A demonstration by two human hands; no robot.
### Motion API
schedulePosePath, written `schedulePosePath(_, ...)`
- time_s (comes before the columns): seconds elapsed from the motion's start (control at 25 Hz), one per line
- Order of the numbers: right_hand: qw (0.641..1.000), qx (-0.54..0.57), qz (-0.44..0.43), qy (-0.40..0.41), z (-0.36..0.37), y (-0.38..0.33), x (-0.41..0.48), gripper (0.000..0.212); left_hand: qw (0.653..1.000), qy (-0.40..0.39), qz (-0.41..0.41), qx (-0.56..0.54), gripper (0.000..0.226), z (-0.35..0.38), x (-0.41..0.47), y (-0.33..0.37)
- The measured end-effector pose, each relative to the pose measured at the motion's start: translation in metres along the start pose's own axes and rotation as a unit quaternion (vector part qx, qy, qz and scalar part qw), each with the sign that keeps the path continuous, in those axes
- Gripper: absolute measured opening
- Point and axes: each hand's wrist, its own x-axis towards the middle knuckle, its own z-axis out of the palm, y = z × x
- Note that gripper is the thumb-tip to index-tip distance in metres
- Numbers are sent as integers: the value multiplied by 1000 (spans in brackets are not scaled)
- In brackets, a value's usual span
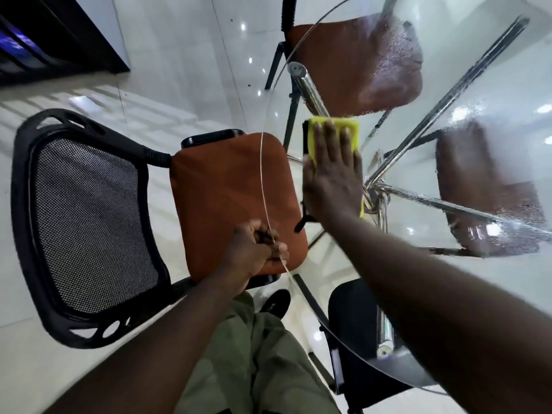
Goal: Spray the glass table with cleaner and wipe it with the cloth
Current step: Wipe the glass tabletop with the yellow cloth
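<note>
The pale tiled floor (179, 55) fills the view below you, and the round glass table (501, 115) takes up the right side of it, with its curved rim arcing past your legs. Through the table top you can see its chrome legs (310, 91) meeting under the middle. Left of the table stands a black mesh-backed chair (89, 219), and the front of its orange seat is tucked under the table's rim. A second orange-seated chair (352, 64) sits under the far side of the table, a third (484, 189) shows through the glass to the right, and a black chair (352, 324) sits under the near edge. Your olive trousers (263, 354) are just outside the table's near rim. Your right hand (331, 174) lies flat on the table top inside the left rim, fingers straight and close together, pressing down on the yellow cloth (334, 127), which sticks out beyond your fingertips. Your left hand (257, 249) grips the table's rim nearer to you, with its fingers curled over the edge of the glass. A film of fine droplets (394, 55) covers the table's far and right parts.
</note>
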Motion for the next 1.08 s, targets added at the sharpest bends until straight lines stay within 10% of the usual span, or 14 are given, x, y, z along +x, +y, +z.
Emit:
schedulePosePath(0.24, 898, -99, -424, -69, -6, 23, 24, 60, 1000, 12, 5, 7, 29, 4, 5, -1)
schedulePosePath(0.44, 997, 36, 60, 13, -2, 12, 0, 62, 998, 39, 43, 37, 27, 8, 1, -4)
schedulePosePath(0.68, 940, -64, -328, -62, -21, 72, -24, 61, 985, 78, 92, 125, 24, 15, 4, -17)
schedulePosePath(0.92, 998, 6, 52, 35, -8, 55, -38, 64, 957, 95, 141, 236, 77, 20, 3, -16)
schedulePosePath(1.08, 979, -61, -191, -19, -10, 76, -66, 62, 825, 111, 299, 467, 116, 23, -7, -18)
